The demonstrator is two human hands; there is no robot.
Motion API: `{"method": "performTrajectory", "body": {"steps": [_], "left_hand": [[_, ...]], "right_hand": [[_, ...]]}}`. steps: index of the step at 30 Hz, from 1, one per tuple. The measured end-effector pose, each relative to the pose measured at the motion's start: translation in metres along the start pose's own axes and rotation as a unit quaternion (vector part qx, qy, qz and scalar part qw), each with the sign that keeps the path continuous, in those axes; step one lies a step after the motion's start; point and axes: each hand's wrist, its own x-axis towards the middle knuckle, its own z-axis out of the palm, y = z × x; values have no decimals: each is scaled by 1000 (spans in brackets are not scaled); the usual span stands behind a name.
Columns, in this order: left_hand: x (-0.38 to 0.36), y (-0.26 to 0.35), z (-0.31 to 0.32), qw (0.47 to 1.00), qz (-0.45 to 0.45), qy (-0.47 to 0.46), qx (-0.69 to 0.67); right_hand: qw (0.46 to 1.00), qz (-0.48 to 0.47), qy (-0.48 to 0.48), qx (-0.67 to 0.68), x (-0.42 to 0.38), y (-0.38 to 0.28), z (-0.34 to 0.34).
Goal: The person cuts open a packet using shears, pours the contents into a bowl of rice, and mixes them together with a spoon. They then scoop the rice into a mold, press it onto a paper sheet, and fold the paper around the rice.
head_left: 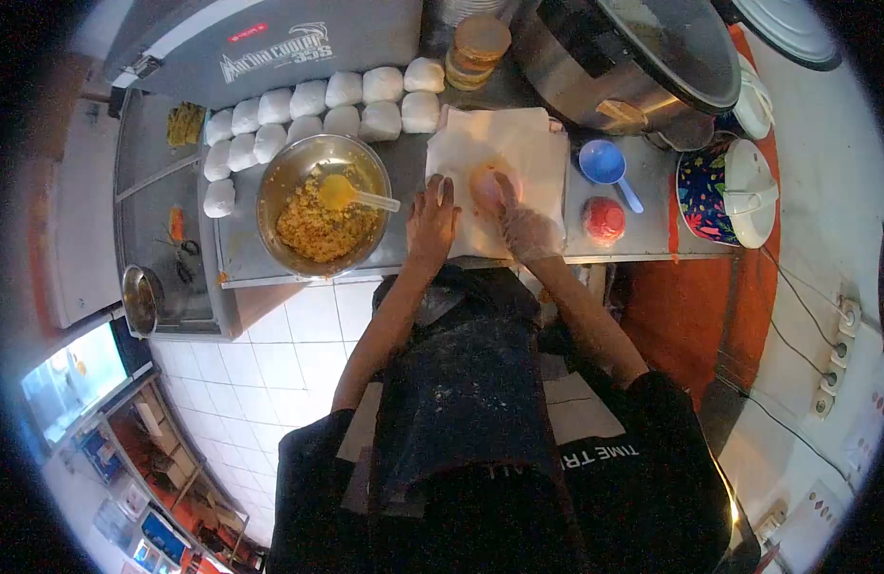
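A stack of white paper sheets (537, 143) lies at the counter's front edge. On it rests a flat, round, orange-tan piece (484, 187), partly covered by my right hand. My right hand (530, 228) wears a clear plastic glove, its fingers stretched out onto that piece. Bare and flat, my left hand (432, 225) lies at the paper's left edge with fingers extended. Just left of it stands a steel bowl (270, 225) of crumbly yellow-orange food mix (317, 234). A yellow spoon (338, 191) with a clear handle leans in the bowl.
Rows of white wrapped bundles (344, 89) line the back of the counter. A large steel cooker (576, 77) stands behind the paper. To the right are a blue scoop (602, 163), a small red item (604, 221) and a floral pot (700, 196). Round tan pieces (482, 38) form a stack.
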Motion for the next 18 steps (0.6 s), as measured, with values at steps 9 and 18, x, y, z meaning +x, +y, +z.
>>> {"method": "performTrajectory", "body": {"steps": [9, 18], "left_hand": [[-13, -5, -18, 1000, 7, -11, 5], [-38, -10, -39, 996, 46, -60, -42]], "right_hand": [[991, -99, 61, -72, 14, 23, 9], [993, -54, 68, -81, 4, 21, -33]]}}
